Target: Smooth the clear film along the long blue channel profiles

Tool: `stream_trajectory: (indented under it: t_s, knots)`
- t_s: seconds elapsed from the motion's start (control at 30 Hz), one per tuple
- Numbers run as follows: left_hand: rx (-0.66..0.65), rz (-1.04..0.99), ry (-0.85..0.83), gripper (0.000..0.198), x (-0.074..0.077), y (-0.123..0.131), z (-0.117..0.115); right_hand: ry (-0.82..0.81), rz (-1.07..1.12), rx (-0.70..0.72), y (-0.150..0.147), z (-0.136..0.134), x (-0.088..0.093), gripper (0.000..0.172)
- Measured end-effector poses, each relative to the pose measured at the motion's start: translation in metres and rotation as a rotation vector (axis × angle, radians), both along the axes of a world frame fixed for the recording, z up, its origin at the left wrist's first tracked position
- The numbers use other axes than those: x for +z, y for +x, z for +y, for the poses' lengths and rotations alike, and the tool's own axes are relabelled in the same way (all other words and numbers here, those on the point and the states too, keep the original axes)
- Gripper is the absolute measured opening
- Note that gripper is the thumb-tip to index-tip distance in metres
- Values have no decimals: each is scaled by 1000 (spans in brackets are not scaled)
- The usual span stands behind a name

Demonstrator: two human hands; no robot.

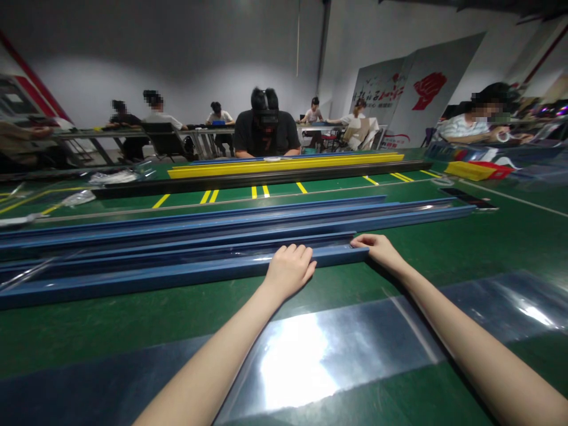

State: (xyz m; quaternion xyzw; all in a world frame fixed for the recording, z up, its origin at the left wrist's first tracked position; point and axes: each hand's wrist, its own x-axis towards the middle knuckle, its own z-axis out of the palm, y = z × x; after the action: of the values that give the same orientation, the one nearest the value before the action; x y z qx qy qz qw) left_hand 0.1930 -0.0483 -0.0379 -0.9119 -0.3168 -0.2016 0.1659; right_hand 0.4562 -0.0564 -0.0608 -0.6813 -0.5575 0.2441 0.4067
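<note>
A long blue channel strip (177,273) with raised sides lies across the green table in front of me. Over its near wall, a little short of the right end, my left hand (290,269) is wrapped with the fingers reaching inside. My right hand (380,249) pinches at the strip's right end, thumb and fingers together; whatever lies between the fingertips is too small to name. Shiny clear film shows inside the channel. Right behind it rest more blue channel strips (412,222), untouched by either hand.
A wide clear plastic sheet (355,337) lies under my forearms. Farther back are a yellow strip (288,165), a black strip (266,180), crumpled plastic (113,176), a phone-like dark object (469,199) and a yellow tray (470,171). A person (266,127) sits opposite; others sit behind.
</note>
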Motion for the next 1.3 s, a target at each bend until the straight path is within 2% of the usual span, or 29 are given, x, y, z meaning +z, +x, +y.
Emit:
stream_trajectory:
  t_s: [1.3]
  knots:
    - [-4,-20,26,20,-2,0,2,-25,-58,19,2,-2,1,24]
